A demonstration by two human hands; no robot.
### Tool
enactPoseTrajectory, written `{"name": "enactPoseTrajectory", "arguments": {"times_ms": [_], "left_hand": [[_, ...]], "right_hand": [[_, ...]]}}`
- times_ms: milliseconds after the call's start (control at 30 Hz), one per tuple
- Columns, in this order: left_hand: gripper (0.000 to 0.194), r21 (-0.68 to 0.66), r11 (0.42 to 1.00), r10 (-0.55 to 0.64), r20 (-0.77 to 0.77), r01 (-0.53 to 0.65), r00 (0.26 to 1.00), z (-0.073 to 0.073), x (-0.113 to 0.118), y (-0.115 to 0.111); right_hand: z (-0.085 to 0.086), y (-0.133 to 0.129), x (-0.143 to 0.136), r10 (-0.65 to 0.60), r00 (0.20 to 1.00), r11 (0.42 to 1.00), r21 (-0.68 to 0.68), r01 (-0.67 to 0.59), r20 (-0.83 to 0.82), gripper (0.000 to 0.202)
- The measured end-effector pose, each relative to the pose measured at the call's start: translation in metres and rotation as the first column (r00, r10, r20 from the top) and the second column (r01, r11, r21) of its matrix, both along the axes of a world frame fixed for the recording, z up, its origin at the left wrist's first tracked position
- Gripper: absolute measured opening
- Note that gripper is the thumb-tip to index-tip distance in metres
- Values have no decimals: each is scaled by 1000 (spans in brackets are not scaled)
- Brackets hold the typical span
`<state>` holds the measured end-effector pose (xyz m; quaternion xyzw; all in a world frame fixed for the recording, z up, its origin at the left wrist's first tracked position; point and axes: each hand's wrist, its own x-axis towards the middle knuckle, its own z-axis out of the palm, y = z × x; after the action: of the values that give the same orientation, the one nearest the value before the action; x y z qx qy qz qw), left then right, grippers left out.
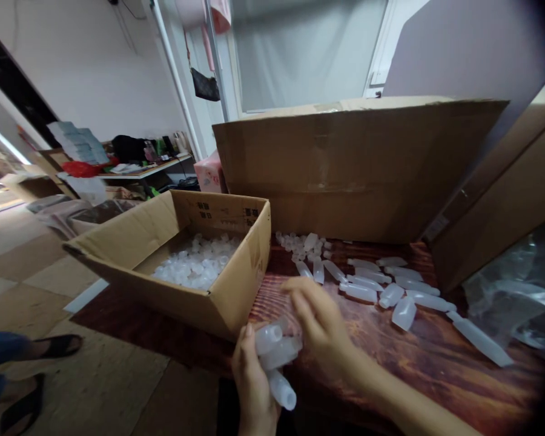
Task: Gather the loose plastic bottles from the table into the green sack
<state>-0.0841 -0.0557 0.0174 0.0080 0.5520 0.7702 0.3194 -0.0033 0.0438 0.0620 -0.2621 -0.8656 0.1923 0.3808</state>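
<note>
My left hand (252, 387) grips a bunch of small translucent plastic bottles (277, 354) at the near edge of the dark wooden table (436, 363), necks pointing right. Just to their right is my right hand (320, 324), fingers curled over the tops of the held bottles; whether it pinches anything is blurred. Several more loose bottles (390, 290) lie scattered across the table's middle and right. An open cardboard box (236, 284) with many small white caps (195, 263) sits on the table's left part, beside my hands.
A large cardboard box (354, 169) stands at the back of the table, another box (504, 200) at the right with crumpled clear plastic (518, 290). A small heap of caps (304, 245) lies near the back. Another person's sandalled feet (31, 369) are at lower left.
</note>
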Motion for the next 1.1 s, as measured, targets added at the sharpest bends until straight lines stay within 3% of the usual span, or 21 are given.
{"name": "enactPoseTrajectory", "arguments": {"times_ms": [33,100,200,300,533,733,900,1000,1100], "left_hand": [[48,6,1000,-22,62,21,998,3,0,1],[48,27,998,-58,194,53,979,10,0,2],[38,65,996,-81,336,63,938,20,-2,1],[31,47,994,-109,390,99,914,23,-6,-1],[26,49,987,-160,383,153,910,23,-9,1],[29,40,990,-137,352,132,926,27,-6,3],[30,29,989,-147,312,146,938,23,-4,2],[29,13,990,-139,318,142,938,22,-4,3],[26,-27,991,-111,336,128,935,23,-5,3]], "right_hand": [[-2,22,2,-120,992,992,29,119,42,31],[-8,70,5,-151,979,987,68,142,140,25],[-18,130,3,-73,938,993,110,37,339,20],[-22,158,-3,9,869,989,126,-82,494,14],[-18,160,-14,96,779,974,101,-201,620,19],[-31,163,-30,144,801,983,7,-182,581,23],[-37,154,-40,148,915,986,-123,-109,374,26],[-31,152,-39,123,978,968,-237,-80,171,35],[-21,152,-34,42,997,924,-377,-66,-70,23]]}}
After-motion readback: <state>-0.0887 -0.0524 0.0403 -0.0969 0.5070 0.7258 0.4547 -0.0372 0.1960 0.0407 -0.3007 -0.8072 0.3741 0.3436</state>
